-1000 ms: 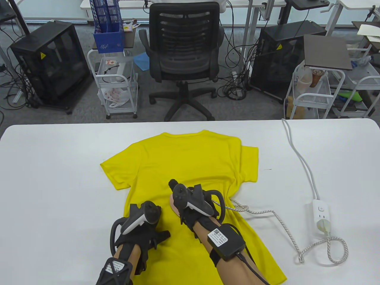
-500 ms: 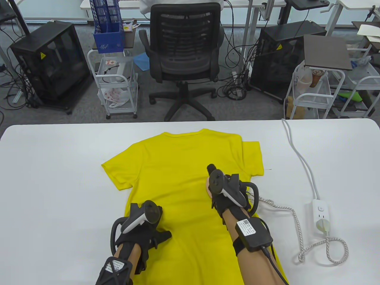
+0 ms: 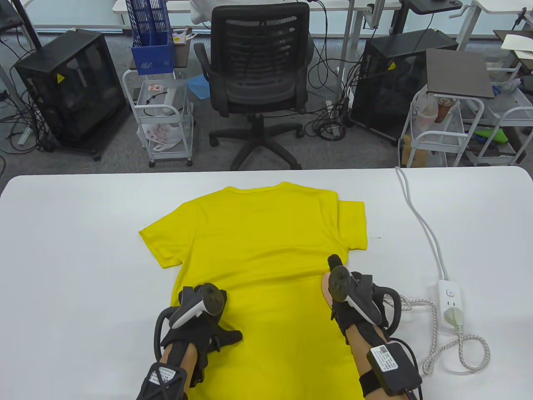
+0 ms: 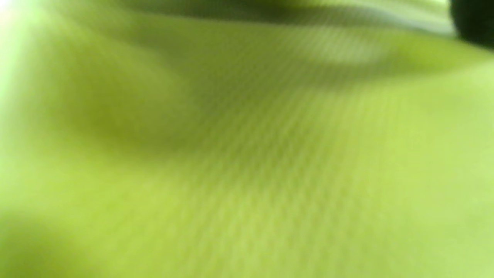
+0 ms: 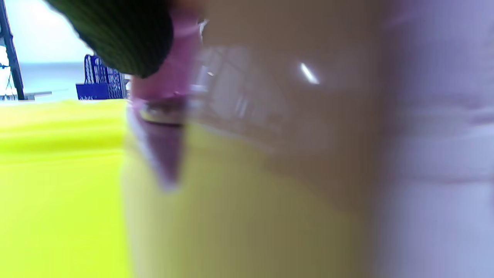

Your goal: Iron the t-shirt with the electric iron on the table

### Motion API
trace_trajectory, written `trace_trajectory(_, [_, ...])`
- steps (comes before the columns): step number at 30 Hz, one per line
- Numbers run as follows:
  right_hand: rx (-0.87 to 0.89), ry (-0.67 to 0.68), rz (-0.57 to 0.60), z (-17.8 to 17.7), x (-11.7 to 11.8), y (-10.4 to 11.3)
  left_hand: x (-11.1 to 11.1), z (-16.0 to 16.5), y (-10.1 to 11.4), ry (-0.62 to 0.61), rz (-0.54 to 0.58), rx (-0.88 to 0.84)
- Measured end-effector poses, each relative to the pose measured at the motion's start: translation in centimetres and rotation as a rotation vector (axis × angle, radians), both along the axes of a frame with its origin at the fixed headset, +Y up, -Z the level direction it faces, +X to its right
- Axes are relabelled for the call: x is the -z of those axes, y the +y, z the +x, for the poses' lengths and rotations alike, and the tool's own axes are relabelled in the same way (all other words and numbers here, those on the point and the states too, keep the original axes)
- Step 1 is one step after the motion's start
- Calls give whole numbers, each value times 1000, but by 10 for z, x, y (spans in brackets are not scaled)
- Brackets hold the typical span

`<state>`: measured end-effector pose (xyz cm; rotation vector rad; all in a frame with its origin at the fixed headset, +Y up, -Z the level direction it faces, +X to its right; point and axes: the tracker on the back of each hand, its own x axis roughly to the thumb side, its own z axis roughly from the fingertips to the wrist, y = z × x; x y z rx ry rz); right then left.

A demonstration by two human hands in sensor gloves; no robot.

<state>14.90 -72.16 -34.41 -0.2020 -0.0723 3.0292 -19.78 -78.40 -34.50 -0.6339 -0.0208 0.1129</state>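
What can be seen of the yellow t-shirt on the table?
The yellow t-shirt is plain knit fabric, lying flat on the white table, collar at the far end, short sleeves out. The left hand rests on its lower left part. The right hand holds the pink iron at its right edge.

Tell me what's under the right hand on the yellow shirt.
Under the right hand sits a pink iron, only its edge showing, resting on the t-shirt. Its braided cord trails right. The hand and tracker cover the handle and most of the body.
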Motion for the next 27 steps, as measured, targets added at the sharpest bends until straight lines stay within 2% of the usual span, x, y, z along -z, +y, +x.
trace_trajectory(2, [-27,99,58,-16,-13,2,0,1,1,-8,3,-3])
trace_trajectory(5, [14,260,8,-54,-30,1,0,4,4,-26,39,-9])
trace_trajectory(7, [-3,389,-11,-81,-40,-2,-1,6,1,-35,25,-14])
trace_trajectory(11, [24,560,-30,-105,-56,-2,-3,5,-1,-29,30,-20])
trace_trajectory(15, [-50,542,13,-96,-56,-3,-3,4,-1,-25,28,-24])
trace_trajectory(20, [-35,276,-11,-41,-31,-3,-4,3,-1,-29,28,-24])
trace_trajectory(22, [10,212,-5,-22,-25,-4,-4,3,-1,-30,26,-27])
trace_trajectory(24, [102,241,-19,-21,-26,-4,-4,5,-1,-35,25,-23])
trace_trajectory(27, [95,340,-68,-48,-33,-4,-4,5,-1,-37,22,-26])
